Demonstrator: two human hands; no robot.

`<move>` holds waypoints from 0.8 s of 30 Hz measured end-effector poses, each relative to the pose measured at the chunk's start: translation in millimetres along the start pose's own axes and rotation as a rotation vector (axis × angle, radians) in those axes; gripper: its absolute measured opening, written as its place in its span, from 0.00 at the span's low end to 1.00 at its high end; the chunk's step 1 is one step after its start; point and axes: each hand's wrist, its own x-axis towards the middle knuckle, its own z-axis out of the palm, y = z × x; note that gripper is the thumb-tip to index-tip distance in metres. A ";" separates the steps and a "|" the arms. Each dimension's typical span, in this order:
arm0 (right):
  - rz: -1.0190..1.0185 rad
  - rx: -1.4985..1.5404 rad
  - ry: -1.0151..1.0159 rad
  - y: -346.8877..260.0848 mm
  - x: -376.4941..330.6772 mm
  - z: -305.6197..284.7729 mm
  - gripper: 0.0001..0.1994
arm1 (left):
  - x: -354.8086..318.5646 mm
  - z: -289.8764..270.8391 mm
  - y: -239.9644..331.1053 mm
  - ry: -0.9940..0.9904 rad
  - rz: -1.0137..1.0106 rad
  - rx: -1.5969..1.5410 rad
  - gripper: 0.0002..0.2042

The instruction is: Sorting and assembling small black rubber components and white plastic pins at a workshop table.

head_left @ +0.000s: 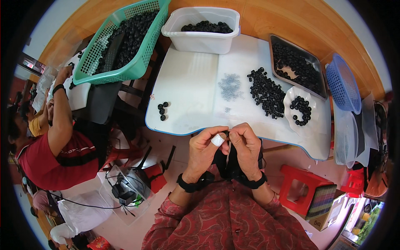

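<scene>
My left hand (203,151) and right hand (246,151) were drawn together at the centre of the frame, fingertips of both pinched on a small black piece (226,133). Most of it was hidden by my fingers, so I could not tell its long axis. A white wrap (217,140) covered one digit of my left hand.

I held the piece just off the near edge of the white tabletop with a blue rim (187,83). From there, the loose heap of short black cylindrical pieces (266,93) lay toward the upper right, nearer my right hand, its parts pointing every way. A scatter of tiny silvery bits (230,87) lay above my hands, and a few round black pieces (162,111) sat to the upper left, nearer my left.

Beside the heap, a white scalloped plate (307,130) carried a curve of round black pieces. Behind it, a rectangular metal tray (286,71) held many more small black parts around a bare patch. At top centre, a white plastic tub (202,43) had black pieces inside; at upper left, a pale green lattice basket (125,75) was heaped with them. A blue-violet perforated basket (342,83) stood at the right.
</scene>
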 end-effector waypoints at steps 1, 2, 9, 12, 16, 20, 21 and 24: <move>0.100 0.148 -0.017 -1.5 -1.3 0.1 0.05 | 0.3 1.2 -1.2 0.036 -0.016 -0.008 0.11; 0.095 0.151 -0.017 -1.6 -1.7 0.3 0.05 | 0.2 2.7 -1.3 0.073 -0.032 -0.015 0.11; 0.027 0.168 0.002 -12.5 -7.2 2.4 0.06 | -1.6 13.9 0.7 0.156 -0.149 -0.190 0.12; -0.015 0.110 0.005 -10.7 -9.7 -3.1 0.07 | -2.1 16.6 -0.5 0.135 -0.170 -0.126 0.12; 0.007 0.131 0.035 -8.2 -11.9 -9.1 0.06 | -2.9 22.4 0.3 0.138 -0.202 -0.124 0.14; 0.025 0.094 0.078 -4.8 -14.9 -15.1 0.06 | -3.2 26.7 2.8 0.114 -0.216 -0.143 0.15; 0.034 0.140 0.072 -11.2 -14.7 -13.9 0.05 | -3.3 27.4 3.0 0.112 -0.214 -0.143 0.15; -0.018 0.082 0.073 -14.3 -14.2 -15.4 0.05 | -3.6 32.0 4.3 0.103 -0.212 -0.162 0.14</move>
